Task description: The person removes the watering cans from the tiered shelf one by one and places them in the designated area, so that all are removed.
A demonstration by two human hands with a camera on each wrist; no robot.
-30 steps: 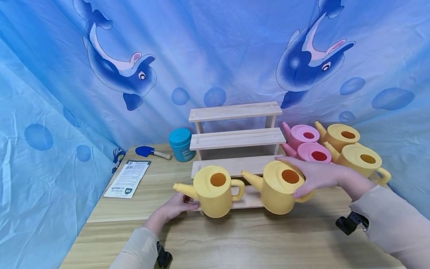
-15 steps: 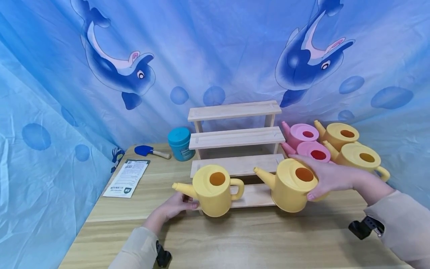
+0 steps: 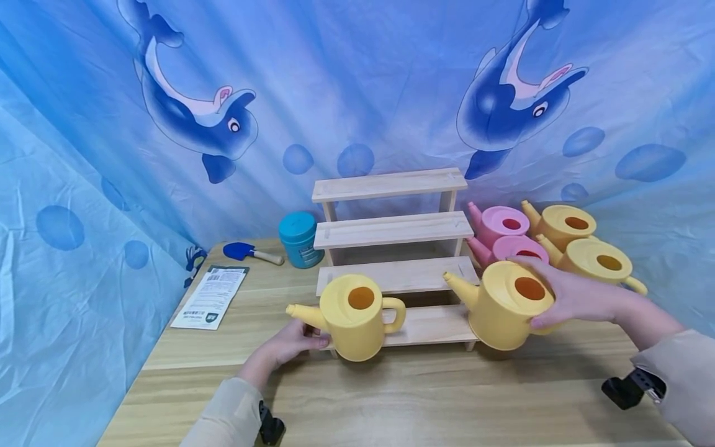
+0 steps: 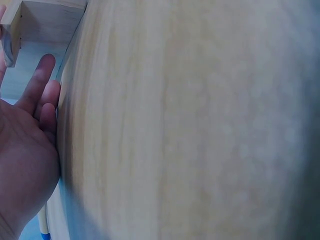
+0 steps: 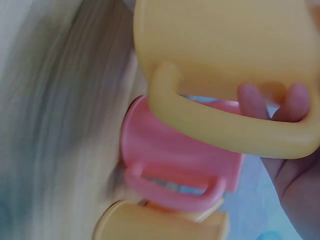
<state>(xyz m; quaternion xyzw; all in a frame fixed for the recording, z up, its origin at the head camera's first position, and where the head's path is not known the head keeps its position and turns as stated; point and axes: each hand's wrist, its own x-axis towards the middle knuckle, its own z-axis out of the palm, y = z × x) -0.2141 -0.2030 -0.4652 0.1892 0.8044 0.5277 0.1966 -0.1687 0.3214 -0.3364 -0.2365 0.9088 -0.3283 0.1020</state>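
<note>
A yellow watering can (image 3: 353,329) is at the left end of the lowest step of the wooden tiered shelf (image 3: 430,326), overlapping its front edge, spout to the left. My left hand (image 3: 289,341) grips that step's left end, thumb along the front edge; in the left wrist view, its other fingers (image 4: 37,82) extend beside the wooden leg (image 4: 11,37). My right hand (image 3: 578,292) holds a second yellow watering can (image 3: 499,320) at the step's right end, spout pointing left. In the right wrist view, fingertips curl through its handle (image 5: 220,127).
Two pink watering cans (image 3: 497,222) and two more yellow ones (image 3: 592,267) stand behind my right hand. Left of the shelf are a teal jar (image 3: 301,242), a small blue trowel (image 3: 240,251) and a white packet (image 3: 209,298). A blue dolphin curtain (image 3: 380,81) hangs behind.
My right hand has moved to the right with its yellow watering can, from over the lowest step to its right end. The left hand and the left can have stayed still.
</note>
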